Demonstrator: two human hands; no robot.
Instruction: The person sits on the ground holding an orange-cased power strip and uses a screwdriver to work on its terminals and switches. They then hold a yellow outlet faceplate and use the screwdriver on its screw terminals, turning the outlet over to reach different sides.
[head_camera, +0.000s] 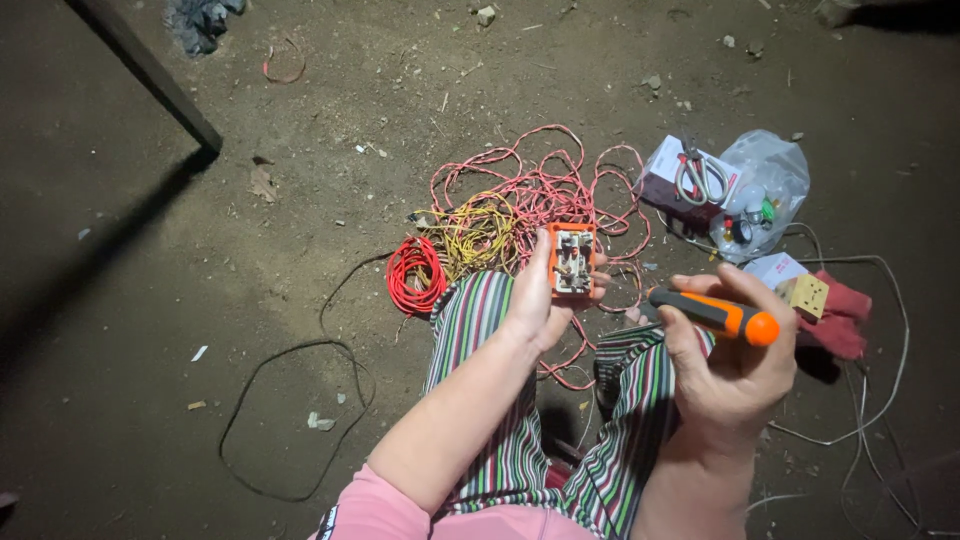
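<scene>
Orange plastic switch unit with exposed white-and-metal back (572, 261) sitting at frame centre, left hand (540, 300) gripping it from the side, fingers wrapping its edges. Right hand (735, 365), lower right, clenching orange-and-black-handled screwdriver (715, 314). Tangled pink, yellow and red wire (500, 215) lying on dirt floor (200, 250) behind. Scissors on small box (690, 175) resting upper right.

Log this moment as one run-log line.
left hand: holds orange switch module | right hand: holds screwdriver | ground: tangled wires
</scene>
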